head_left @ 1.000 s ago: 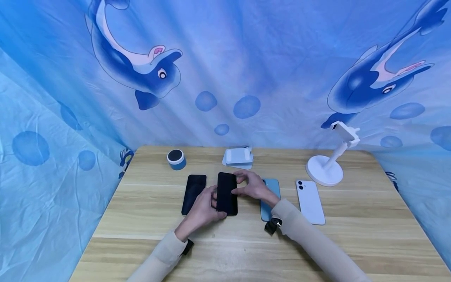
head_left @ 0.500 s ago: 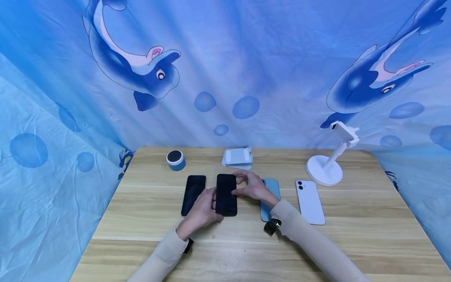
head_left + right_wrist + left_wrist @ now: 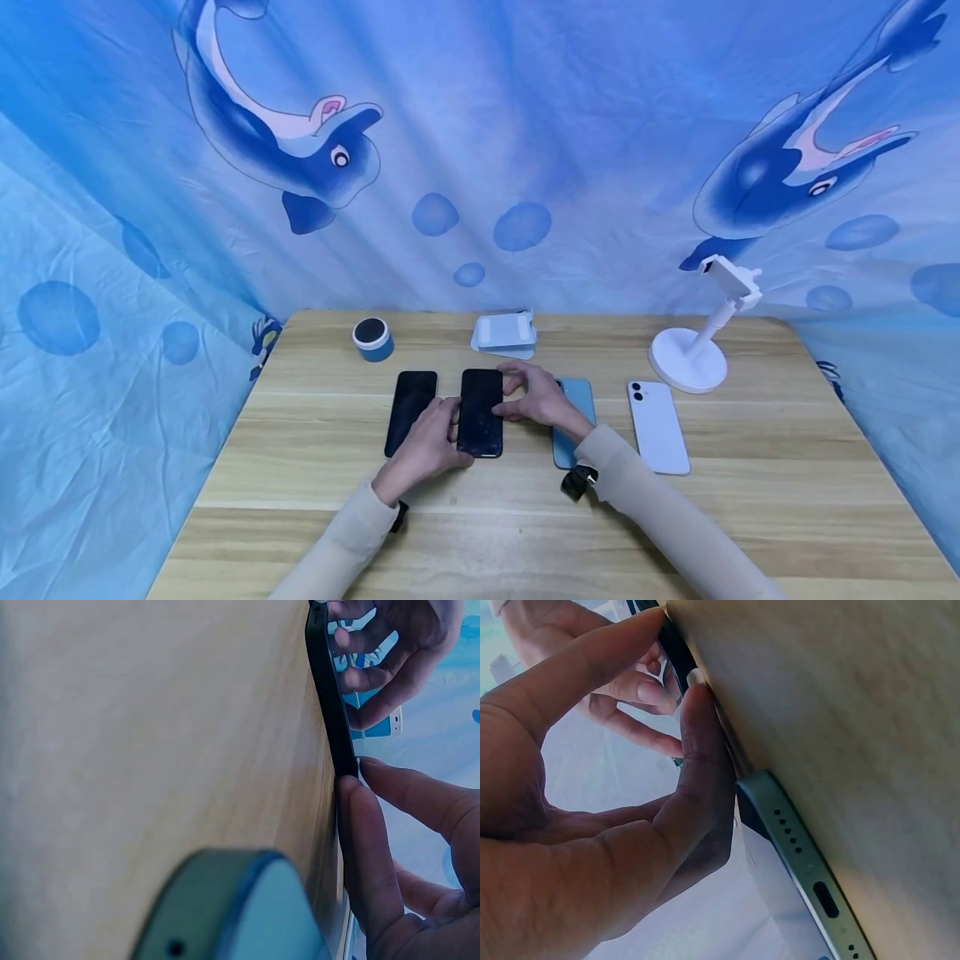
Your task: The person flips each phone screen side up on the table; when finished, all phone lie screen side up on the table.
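Observation:
A black-screened smartphone [image 3: 480, 408] lies face up on the wooden table, with a hand at each side. My left hand [image 3: 429, 442] holds its left edge with the fingers, thumb at the lower corner. Opposite, my right hand [image 3: 534, 396] holds the right edge near the top; in the right wrist view thumb and fingertips pinch the dark phone's [image 3: 330, 697] corner. A second dark-screened phone [image 3: 408, 408] lies just left, partly behind my left hand; its green edge [image 3: 802, 855] shows up close in the left wrist view. A blue phone [image 3: 576, 408] lies under my right wrist.
Further right lies a white phone [image 3: 660, 429], camera side up. Along the back stand a blue-and-white round speaker-like jar [image 3: 373, 340], a folded pale-blue stand [image 3: 504, 332] and a white phone stand [image 3: 690, 360] on a round base. A dolphin-print curtain [image 3: 480, 167] closes off the far side.
The phone between my hands has settled flatter, and light now shows across its lower screen. My left thumb has slid slightly left along the bottom corner. My right hand barely moves.

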Motion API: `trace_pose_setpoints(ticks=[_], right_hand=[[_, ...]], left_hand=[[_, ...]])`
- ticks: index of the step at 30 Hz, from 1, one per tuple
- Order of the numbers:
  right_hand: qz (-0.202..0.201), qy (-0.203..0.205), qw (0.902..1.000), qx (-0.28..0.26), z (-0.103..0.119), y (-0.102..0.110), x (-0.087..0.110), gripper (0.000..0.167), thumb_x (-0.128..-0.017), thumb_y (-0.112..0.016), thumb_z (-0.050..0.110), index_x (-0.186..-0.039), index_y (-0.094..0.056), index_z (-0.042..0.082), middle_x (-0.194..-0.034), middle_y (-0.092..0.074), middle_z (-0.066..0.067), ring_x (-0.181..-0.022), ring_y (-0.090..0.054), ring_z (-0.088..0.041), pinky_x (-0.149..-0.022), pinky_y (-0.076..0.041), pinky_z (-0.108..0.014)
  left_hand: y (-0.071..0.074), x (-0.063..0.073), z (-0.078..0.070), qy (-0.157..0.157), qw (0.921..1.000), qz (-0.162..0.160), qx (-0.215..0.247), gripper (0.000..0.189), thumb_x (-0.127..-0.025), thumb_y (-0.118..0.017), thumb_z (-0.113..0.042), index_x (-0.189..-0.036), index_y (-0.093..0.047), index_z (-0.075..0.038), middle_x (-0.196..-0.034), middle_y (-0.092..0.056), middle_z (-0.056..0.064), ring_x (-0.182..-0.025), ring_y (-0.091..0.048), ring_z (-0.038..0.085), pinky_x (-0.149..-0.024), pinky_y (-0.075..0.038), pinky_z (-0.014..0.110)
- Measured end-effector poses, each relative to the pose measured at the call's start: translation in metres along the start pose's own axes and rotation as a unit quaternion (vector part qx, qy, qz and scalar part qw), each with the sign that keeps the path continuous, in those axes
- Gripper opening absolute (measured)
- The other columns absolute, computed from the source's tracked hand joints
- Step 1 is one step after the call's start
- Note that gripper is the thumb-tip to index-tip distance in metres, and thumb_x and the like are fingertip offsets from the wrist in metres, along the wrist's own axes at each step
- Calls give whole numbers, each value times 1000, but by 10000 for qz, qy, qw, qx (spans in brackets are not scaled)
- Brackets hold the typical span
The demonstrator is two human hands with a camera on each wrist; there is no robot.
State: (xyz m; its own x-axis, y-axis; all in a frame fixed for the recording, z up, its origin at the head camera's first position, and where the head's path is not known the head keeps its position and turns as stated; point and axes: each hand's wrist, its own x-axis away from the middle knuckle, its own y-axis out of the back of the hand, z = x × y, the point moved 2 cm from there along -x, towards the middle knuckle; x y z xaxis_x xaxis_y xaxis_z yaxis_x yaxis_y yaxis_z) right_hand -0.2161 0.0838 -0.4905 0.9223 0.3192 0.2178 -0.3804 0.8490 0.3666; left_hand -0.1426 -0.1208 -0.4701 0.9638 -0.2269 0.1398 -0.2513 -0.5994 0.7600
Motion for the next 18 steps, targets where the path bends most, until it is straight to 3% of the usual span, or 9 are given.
trace_pose_setpoints(ticks=[13, 18], right_hand=[[171, 99, 9998, -68, -4, -1, 0, 72, -81, -88, 5, -145, -56, 10, -108, -65, -16, -68, -73, -17, -65, -63, -34], [383, 150, 9991, -31, -8, 3, 2, 75, -82, -89, 11, -149, -54, 13, -113, -65, -15, -77, -71, -17, -71, -62, -33]], left_hand=[[0, 2, 0, -22, 9999, 60, -87, 90, -67, -97, -12, -144, -52, 4, -101, -55, 9, -87, -49, 18, -77, -42, 31], [0, 3, -1, -25, 9999, 51, -149, 94, -69, -97, -13, -148, -49, 5, -102, -55, 8, -86, -48, 17, -77, -42, 30]])
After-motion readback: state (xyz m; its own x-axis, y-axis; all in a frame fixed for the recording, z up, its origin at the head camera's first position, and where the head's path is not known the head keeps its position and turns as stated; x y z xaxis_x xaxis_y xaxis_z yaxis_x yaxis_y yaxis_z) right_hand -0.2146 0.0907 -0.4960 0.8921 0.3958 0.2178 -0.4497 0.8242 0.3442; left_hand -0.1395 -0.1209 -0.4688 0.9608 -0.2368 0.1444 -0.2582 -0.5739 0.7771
